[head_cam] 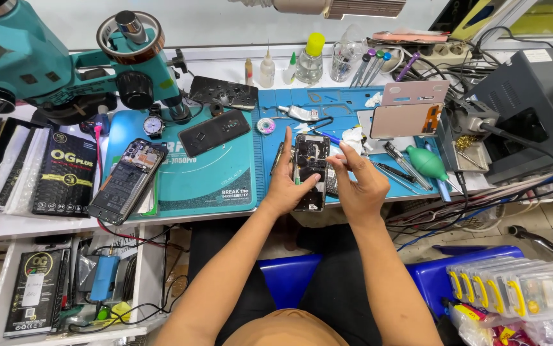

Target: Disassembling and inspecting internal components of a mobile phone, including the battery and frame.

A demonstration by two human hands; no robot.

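Note:
An opened phone (310, 168) with its back removed lies on the blue work mat (353, 112), its black inner parts showing. My left hand (284, 182) rests on the phone's left edge, index finger pointing up and thumb lying across the lower body. My right hand (358, 181) sits at the phone's right edge, with fingertips pinched together near its upper right side. Whether something small is between those fingertips cannot be told.
A second opened phone (127, 179) and a black back cover (214, 132) lie on the teal mat (212, 179) to the left. A teal microscope (65, 61) stands at upper left. Bottles, tweezers, a green blower (427, 161), a screen panel (408, 112) and cables crowd the right.

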